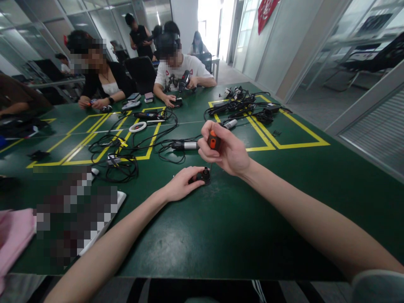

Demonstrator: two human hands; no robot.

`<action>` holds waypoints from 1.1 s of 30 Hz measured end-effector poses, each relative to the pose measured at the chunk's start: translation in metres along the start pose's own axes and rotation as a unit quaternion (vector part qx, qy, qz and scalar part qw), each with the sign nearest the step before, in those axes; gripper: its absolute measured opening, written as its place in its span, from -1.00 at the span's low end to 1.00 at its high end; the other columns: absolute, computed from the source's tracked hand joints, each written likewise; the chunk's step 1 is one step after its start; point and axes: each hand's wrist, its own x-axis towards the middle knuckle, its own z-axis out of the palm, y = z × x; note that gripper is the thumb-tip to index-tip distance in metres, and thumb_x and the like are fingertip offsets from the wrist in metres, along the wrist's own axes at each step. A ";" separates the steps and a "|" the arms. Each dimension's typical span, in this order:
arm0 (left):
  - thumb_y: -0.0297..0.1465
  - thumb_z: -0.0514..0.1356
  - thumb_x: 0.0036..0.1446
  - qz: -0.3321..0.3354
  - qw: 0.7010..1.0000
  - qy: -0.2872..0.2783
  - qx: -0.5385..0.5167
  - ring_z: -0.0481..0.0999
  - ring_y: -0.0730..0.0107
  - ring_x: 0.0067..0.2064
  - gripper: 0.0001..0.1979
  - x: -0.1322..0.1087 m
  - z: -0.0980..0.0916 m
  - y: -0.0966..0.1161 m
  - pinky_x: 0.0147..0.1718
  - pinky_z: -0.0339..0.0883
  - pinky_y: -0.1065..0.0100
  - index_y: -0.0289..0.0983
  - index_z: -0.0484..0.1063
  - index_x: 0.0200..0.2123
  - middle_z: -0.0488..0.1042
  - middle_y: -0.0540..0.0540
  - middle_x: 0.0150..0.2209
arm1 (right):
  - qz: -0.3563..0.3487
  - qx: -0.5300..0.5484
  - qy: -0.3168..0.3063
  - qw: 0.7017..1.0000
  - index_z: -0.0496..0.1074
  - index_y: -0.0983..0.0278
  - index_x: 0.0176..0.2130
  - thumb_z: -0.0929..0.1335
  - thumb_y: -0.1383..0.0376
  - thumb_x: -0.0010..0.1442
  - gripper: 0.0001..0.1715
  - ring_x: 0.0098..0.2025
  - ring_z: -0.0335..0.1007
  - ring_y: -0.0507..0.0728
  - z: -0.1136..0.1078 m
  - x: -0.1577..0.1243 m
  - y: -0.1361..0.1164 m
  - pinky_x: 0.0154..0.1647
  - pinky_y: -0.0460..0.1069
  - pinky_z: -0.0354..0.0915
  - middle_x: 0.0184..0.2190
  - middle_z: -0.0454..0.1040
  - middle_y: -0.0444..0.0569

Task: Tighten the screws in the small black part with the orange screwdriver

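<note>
With my left hand (183, 183) I grip a small black part (206, 176) between thumb and fingers, low against the green tabletop (176, 235). A short round post stands up from it. Above and to the right, my right hand (229, 149) is wrapped round the orange and black handle of a screwdriver (213, 141). Its thin shaft points down beside the black part; whether the tip touches it I cannot tell. Just behind my hands lies a silver and black cylindrical tool (186, 145) with a black cable.
Tangled black cables (115, 168) lie at left, and a heap of black cabled devices (240, 103) at back right. A white ring (138, 127) rests among yellow tape lines. A blurred white-edged item (118, 200) lies left. Across the table a person holds a power drill (184, 81).
</note>
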 end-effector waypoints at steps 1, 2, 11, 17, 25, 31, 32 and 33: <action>-0.17 0.22 0.43 -0.002 1.000 0.000 0.003 0.46 0.26 -0.20 -0.55 0.000 0.000 0.000 -0.11 0.41 0.24 -0.22 0.41 0.28 0.54 -0.10 -0.18 | -0.001 -0.001 -0.003 1.000 0.25 0.19 -0.33 0.41 -0.13 0.31 -0.49 -0.67 -0.14 -0.08 0.000 0.000 0.000 -0.65 -0.15 -0.12 -0.66 0.13 -0.33; -0.18 0.22 0.43 -0.007 1.000 0.001 0.004 0.45 0.27 -0.21 -0.54 0.000 0.000 0.001 -0.13 0.41 0.25 -0.22 0.40 0.29 0.53 -0.08 -0.20 | -0.001 -0.002 -0.004 1.000 0.27 0.21 -0.34 0.41 -0.13 0.32 -0.48 -0.67 -0.09 -0.07 0.001 0.000 0.000 -0.65 -0.15 -0.08 -0.65 0.17 -0.30; -0.18 0.25 0.39 -0.036 0.999 -0.001 -0.005 0.47 0.27 -0.21 -0.60 -0.001 -0.003 0.007 -0.17 0.41 0.27 -0.21 0.43 0.20 0.50 -0.06 -0.22 | 0.016 0.006 0.014 1.000 0.23 0.23 -0.46 0.31 -0.28 0.34 -0.29 -0.66 -0.23 -0.09 0.003 0.002 -0.003 -0.65 -0.14 -0.19 -0.68 -0.01 -0.31; -0.17 0.24 0.40 -0.031 0.999 0.000 -0.005 0.47 0.27 -0.20 -0.58 -0.001 -0.002 0.002 -0.15 0.42 0.26 -0.21 0.44 0.22 0.51 -0.06 -0.21 | -0.003 0.008 0.003 1.000 0.23 0.19 -0.33 0.42 -0.11 0.31 -0.49 -0.66 -0.22 -0.10 0.001 0.000 0.000 -0.63 -0.16 -0.19 -0.66 0.02 -0.36; -0.15 0.23 0.40 -0.025 1.000 -0.003 0.004 0.46 0.27 -0.21 -0.59 -0.001 -0.003 0.002 -0.15 0.38 0.27 -0.21 0.48 0.20 0.53 -0.07 -0.22 | 0.001 0.019 -0.012 1.000 0.30 0.27 -0.49 0.40 -0.12 0.35 -0.38 -0.62 -0.04 -0.08 0.002 0.002 -0.002 -0.65 -0.14 -0.08 -0.63 0.16 -0.23; -0.19 0.24 0.40 -0.015 1.000 -0.004 0.004 0.43 0.27 -0.22 -0.63 0.000 -0.002 0.003 -0.16 0.35 0.27 -0.23 0.48 0.16 0.49 -0.05 -0.25 | 0.000 0.050 -0.015 0.999 0.29 0.24 -0.40 0.37 -0.12 0.38 -0.44 -0.65 -0.21 -0.10 0.000 0.001 -0.001 -0.65 -0.15 -0.20 -0.65 0.05 -0.31; -0.19 0.23 0.40 -0.009 1.000 -0.003 -0.002 0.43 0.28 -0.22 -0.64 0.000 -0.002 0.003 -0.16 0.35 0.27 -0.24 0.48 0.14 0.48 -0.06 -0.23 | -0.005 0.053 -0.012 0.998 0.28 0.23 -0.37 0.38 -0.10 0.37 -0.48 -0.65 -0.22 -0.09 0.000 0.001 -0.001 -0.65 -0.16 -0.20 -0.65 0.05 -0.32; -0.20 0.23 0.40 -0.001 1.000 -0.002 -0.010 0.43 0.30 -0.23 -0.66 0.000 -0.002 0.003 -0.17 0.36 0.28 -0.24 0.48 0.12 0.48 -0.07 -0.20 | -0.009 0.055 -0.009 0.998 0.27 0.22 -0.35 0.40 -0.07 0.36 -0.51 -0.65 -0.22 -0.09 -0.001 0.001 -0.001 -0.64 -0.16 -0.19 -0.65 0.06 -0.33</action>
